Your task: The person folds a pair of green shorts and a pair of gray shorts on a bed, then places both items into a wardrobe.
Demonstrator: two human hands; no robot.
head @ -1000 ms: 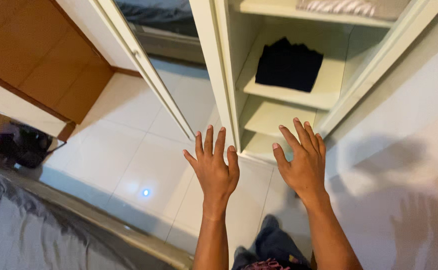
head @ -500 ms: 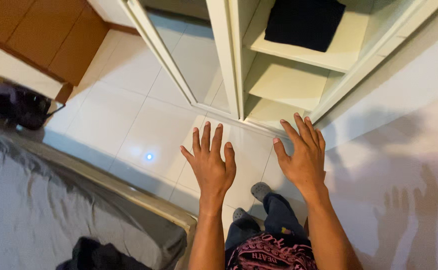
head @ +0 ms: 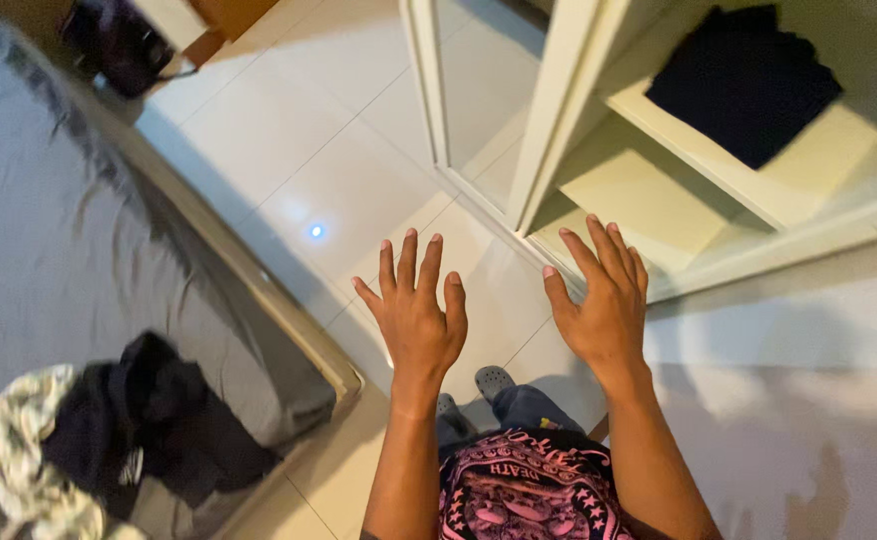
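Hands spread flat and empty in the air, the left hand (head: 414, 318) and right hand (head: 604, 310) hang above the tiled floor (head: 289, 170) near the open wardrobe (head: 559, 110), whose low shelf edge could catch the right fingertips, folded black garment (head: 744, 80) lying higher up

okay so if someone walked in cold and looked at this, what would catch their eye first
Two bare hands, the left hand and right hand, spread open and empty in mid-frame above the white tiled floor. Upper right, a folded black garment lies on a shelf of the open cream wardrobe. Lower left, a pile of dark and patterned clothes sits on the grey bed.
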